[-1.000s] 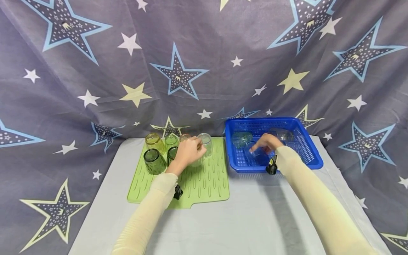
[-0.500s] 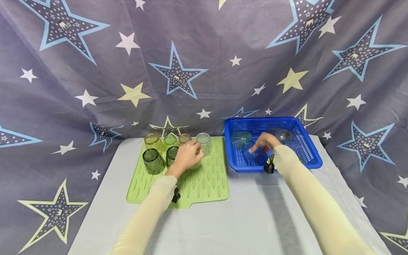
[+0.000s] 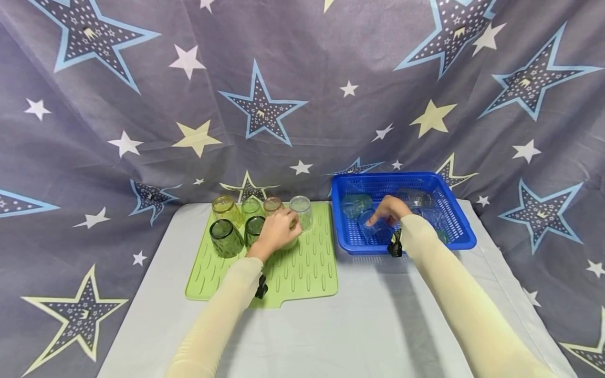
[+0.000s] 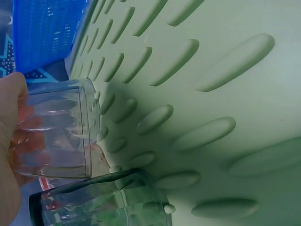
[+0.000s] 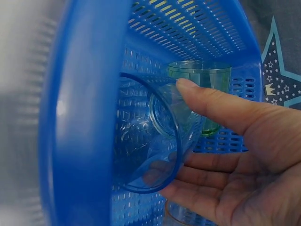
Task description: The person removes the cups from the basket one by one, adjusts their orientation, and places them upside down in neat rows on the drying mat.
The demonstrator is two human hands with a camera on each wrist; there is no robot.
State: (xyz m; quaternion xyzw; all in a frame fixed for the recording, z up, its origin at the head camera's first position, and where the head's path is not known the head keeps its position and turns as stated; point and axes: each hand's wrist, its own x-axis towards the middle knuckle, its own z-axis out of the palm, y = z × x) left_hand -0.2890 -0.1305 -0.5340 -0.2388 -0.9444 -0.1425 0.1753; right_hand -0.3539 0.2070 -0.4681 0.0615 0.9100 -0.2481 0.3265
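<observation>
My left hand (image 3: 278,230) grips a clear glass (image 4: 56,129) standing on the green mat (image 3: 302,283); in the left wrist view its rim is against the mat, beside a dark green glass (image 4: 103,202). Inside the blue basket (image 3: 406,176), my right hand (image 3: 393,210) has its thumb and fingers around a bluish clear glass (image 5: 150,136), which lies tilted with its mouth toward the basket's near wall. A green-tinted glass (image 5: 200,77) is behind it in the right wrist view.
Upside-down glasses stand on the mat: yellow (image 3: 227,210), light green (image 3: 252,208), pinkish (image 3: 273,206), clear (image 3: 302,212) and two dark green, one (image 3: 226,239) at the left. More glasses, one (image 3: 415,197) at the back, lie in the basket. A star-patterned cloth (image 3: 302,131) hangs behind.
My left hand has lowered slightly toward the mat, uncovering the pinkish glass. My right hand stays in the basket, with its glass shifted slightly. The head view has shifted a little.
</observation>
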